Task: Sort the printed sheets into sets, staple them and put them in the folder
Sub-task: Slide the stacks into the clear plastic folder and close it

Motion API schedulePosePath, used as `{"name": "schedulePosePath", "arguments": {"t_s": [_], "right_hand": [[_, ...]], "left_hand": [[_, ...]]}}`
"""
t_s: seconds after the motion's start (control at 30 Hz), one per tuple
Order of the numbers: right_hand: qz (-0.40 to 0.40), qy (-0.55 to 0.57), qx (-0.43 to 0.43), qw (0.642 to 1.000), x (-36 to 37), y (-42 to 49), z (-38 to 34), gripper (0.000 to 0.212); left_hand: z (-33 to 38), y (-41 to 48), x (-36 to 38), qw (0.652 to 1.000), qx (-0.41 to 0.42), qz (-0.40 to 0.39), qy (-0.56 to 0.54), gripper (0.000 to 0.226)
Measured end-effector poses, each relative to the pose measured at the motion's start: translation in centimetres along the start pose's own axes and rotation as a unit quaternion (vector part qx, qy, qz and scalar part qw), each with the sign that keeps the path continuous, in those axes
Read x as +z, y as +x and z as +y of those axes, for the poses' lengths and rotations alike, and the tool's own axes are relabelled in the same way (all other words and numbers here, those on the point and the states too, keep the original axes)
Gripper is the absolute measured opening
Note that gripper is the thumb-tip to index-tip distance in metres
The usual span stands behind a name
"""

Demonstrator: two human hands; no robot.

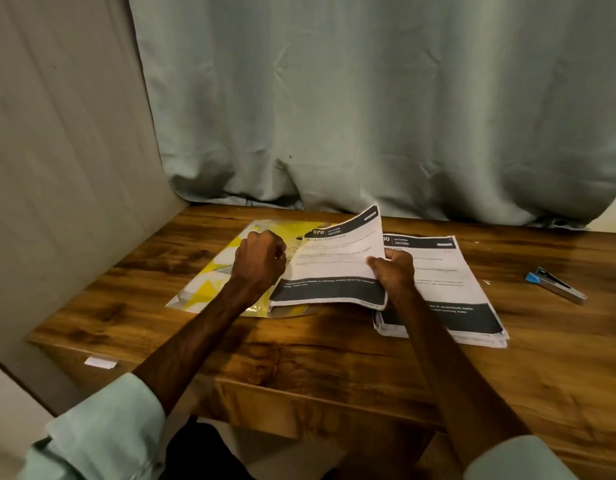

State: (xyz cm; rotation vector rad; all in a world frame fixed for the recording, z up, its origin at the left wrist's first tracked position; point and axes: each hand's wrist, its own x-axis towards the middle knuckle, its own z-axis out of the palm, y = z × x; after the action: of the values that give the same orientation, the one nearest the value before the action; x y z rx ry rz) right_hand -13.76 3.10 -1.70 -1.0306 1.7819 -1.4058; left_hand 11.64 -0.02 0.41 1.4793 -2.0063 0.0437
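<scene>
I hold a set of printed sheets point(337, 268) with dark header and footer bands just above the table. My right hand point(394, 271) grips its right edge, thumb on top. My left hand point(259, 259) is curled at the set's left edge; whether it grips the paper or the folder is hidden. Under the set lies a yellow and white patterned clear folder point(216, 275). A stack of similar printed sheets point(451, 292) lies flat to the right, partly behind my right forearm. A silver stapler with a blue end point(555, 285) lies further right.
The wooden table point(317, 358) ends at its front edge close to me. A grey-green curtain point(368, 116) hangs behind the table and a beige wall panel point(67, 168) stands at the left. A small white label point(99, 362) sticks to the table's left side.
</scene>
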Motion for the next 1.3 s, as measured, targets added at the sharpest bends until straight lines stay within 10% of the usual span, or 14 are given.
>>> {"name": "schedulePosePath", "arguments": {"t_s": [0.87, 1.3], "right_hand": [[-0.024, -0.038, -0.003, 0.999, 9.8, -0.9, 2.3, 0.017], [-0.045, 0.154, 0.103, 0.982, 13.2, -2.3, -0.9, 0.019]], "left_hand": [[0.0, -0.1, -0.1, 0.999, 0.031, 0.015, 0.002, 0.009], [-0.9, 0.1, -0.6, 0.997, 0.073, 0.000, 0.026, 0.012]]}}
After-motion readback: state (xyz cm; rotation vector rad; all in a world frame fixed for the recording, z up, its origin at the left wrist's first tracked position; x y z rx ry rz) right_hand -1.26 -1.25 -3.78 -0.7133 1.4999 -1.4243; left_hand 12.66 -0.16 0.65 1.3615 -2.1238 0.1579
